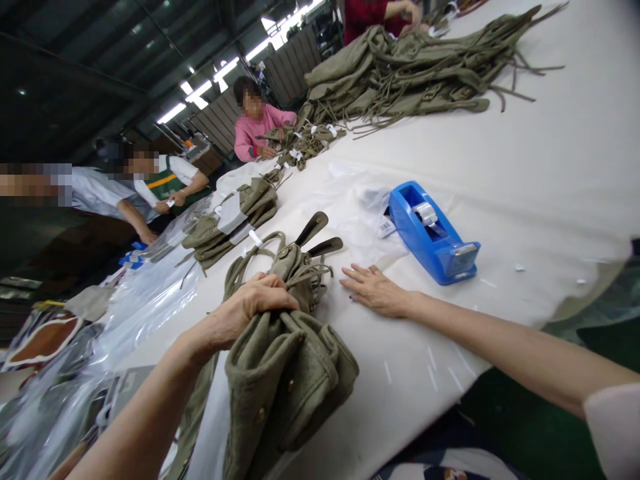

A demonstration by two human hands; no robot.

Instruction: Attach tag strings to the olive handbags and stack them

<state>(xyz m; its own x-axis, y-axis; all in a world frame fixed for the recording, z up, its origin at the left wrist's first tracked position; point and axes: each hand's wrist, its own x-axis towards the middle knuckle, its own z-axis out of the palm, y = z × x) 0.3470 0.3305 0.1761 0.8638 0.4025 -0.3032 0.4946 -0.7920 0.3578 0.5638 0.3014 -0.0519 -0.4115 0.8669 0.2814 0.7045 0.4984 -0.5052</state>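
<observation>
My left hand [265,297] is closed around the gathered middle of an olive-green canvas bag [295,380]. The bag has brass-coloured studs, thin cords and two dark leather-like tabs at its far end. A white strip, paper or plastic, lies against its near left side. My right hand [375,290] rests flat on the pale tabletop [400,373], fingers spread, just right of the bag and holding nothing. A blue tape dispenser [425,243] stands beyond my right hand. Thin clear plastic [350,213] lies crumpled between the dispenser and the bag.
Another olive bundle with a grey band [233,213] lies ahead on the left. A large heap of olive bags [395,73] covers the far end. Clear plastic bags [145,313] line the left edge. Several co-workers handle items along the table, one in a pink top [273,120].
</observation>
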